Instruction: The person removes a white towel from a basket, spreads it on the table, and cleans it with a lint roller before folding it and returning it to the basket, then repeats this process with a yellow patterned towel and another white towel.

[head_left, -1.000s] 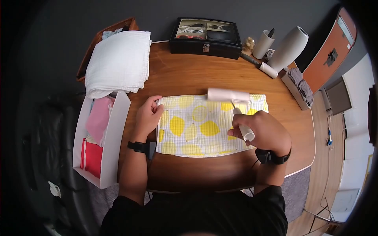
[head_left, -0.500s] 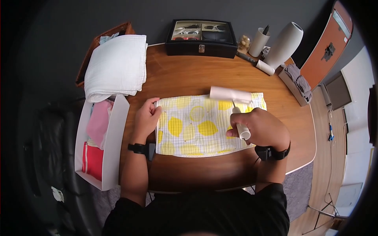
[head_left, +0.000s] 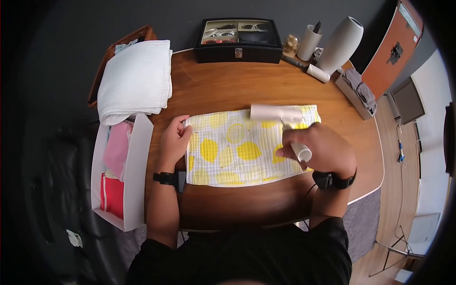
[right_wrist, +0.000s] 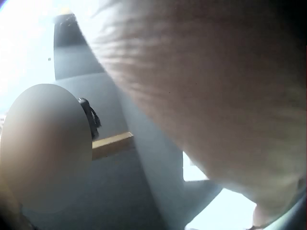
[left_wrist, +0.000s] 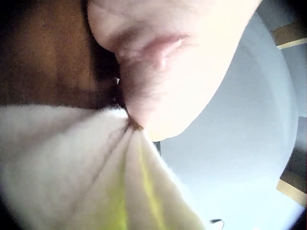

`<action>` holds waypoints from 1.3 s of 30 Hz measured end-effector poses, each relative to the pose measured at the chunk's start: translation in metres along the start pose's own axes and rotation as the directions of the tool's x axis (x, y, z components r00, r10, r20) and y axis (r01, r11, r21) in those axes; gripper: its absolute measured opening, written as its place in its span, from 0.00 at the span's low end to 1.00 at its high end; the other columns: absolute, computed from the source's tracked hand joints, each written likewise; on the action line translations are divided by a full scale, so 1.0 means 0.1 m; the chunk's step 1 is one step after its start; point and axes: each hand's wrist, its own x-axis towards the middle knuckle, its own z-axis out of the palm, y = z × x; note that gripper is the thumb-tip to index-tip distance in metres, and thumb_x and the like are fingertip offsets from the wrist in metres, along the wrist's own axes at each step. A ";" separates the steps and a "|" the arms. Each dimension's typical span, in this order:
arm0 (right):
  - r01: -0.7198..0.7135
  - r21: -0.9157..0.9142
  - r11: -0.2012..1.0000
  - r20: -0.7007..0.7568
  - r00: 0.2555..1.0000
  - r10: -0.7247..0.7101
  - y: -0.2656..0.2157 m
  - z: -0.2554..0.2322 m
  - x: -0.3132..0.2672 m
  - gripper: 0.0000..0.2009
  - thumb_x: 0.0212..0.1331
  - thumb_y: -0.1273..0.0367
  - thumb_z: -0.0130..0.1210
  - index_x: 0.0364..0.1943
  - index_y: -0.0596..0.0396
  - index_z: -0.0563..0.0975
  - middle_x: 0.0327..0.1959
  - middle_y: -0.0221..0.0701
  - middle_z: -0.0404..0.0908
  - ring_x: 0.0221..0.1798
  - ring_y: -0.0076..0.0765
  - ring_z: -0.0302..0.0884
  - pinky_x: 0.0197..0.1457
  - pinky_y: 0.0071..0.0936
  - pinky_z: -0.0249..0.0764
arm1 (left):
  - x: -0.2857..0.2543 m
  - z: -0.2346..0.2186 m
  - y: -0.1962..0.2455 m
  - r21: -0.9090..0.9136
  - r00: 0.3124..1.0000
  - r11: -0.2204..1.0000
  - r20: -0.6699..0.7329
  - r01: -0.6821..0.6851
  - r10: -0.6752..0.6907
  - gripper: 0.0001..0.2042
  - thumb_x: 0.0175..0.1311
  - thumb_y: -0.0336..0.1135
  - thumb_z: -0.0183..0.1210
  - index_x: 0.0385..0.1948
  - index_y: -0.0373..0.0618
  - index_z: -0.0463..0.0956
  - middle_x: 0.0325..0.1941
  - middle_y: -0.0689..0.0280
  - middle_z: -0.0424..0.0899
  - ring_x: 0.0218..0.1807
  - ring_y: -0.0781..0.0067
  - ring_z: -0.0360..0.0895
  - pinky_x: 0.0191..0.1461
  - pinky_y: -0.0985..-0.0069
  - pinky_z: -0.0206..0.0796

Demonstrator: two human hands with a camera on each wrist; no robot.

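Note:
A white cloth with yellow lemon prints (head_left: 209,151) lies flat on the wooden desk (head_left: 213,85). At its far left corner my left hand (head_left: 175,142) pinches the edge. Folds gather under those fingertips (left_wrist: 139,117) in the left wrist view. My right hand (head_left: 322,148) grips the white handle of a lint roller (head_left: 270,113). The pale roller head, blurred by motion, lies across the far right part of the cloth. In the right wrist view the palm fills the upper right and the roller is hidden.
White folded cloth (head_left: 135,78) sits on a brown basket at left, above a white box (head_left: 134,190) of pink and red cloths. Along the back stand a black glasses case (head_left: 237,53), a white cup (head_left: 309,42), a second lint roller (head_left: 317,73), a tall vase (head_left: 341,45) and a box of grey cloth (head_left: 358,90).
My right hand, still gripping the lint roller, has shifted slightly right and its handle tilts differently. The left hand stays at the cloth's corner. The whole head view has shifted a little.

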 end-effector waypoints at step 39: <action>0.103 -0.141 0.985 0.015 0.995 -0.102 -0.14 -0.12 -0.35 0.07 0.60 0.63 0.74 0.34 0.47 0.87 0.26 0.37 0.87 0.34 0.52 0.87 0.43 0.43 0.80 | -0.02 0.00 0.02 -0.001 0.999 1.000 -0.032 0.008 -0.008 0.15 0.73 0.29 0.65 0.59 0.39 0.82 0.26 0.72 0.71 0.29 0.80 0.69 0.37 0.75 0.68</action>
